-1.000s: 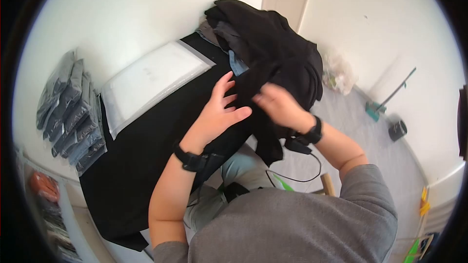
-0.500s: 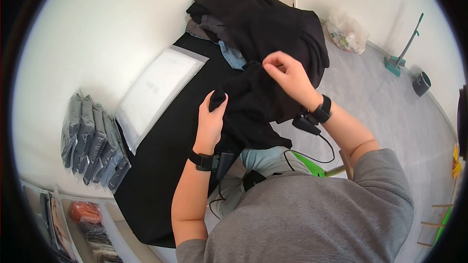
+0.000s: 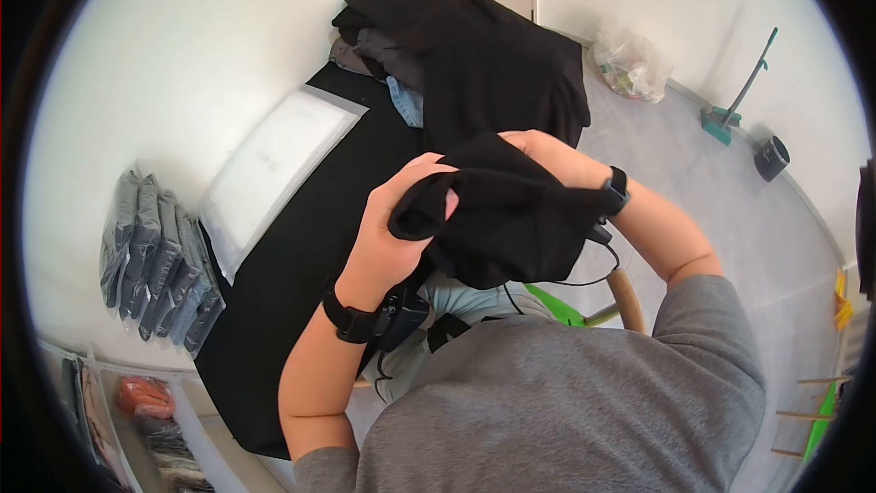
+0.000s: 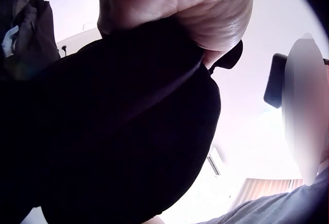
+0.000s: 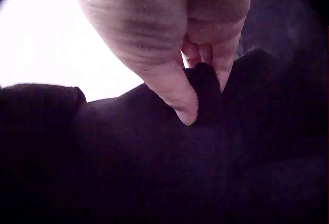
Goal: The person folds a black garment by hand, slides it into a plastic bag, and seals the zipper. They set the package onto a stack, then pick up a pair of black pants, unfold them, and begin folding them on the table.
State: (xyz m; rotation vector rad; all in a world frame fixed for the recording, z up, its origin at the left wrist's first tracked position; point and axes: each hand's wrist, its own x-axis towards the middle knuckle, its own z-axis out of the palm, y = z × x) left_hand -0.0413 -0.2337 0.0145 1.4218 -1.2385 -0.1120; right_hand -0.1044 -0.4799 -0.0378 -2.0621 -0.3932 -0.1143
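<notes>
A black garment (image 3: 511, 210) hangs between both hands in front of the chest. The left hand (image 3: 388, 228) grips a rolled or bunched end of it, thumb tip showing against the cloth. Farther right, the right hand (image 3: 552, 160) holds its upper edge; the cloth hides those fingertips in the head view. In the right wrist view the right hand (image 5: 169, 44) pinches a fold of black cloth (image 5: 128, 147) between thumb and fingers. The left wrist view shows the left hand (image 4: 180, 8) over dark cloth (image 4: 123, 116).
A heap of dark clothes (image 3: 493, 55) lies at the table's far end. On the black table (image 3: 274, 310) are a white plastic-wrapped packet (image 3: 274, 164) and several bagged garments (image 3: 160, 256). Shelves (image 3: 192, 402) stand lower left; a bag (image 3: 630, 64), broom (image 3: 753, 82) and bin (image 3: 771, 158) are on the floor.
Both hands have taken hold of the black garment and raised it toward the body, off the heap's near side. The left hand's grip has moved around the cloth's end.
</notes>
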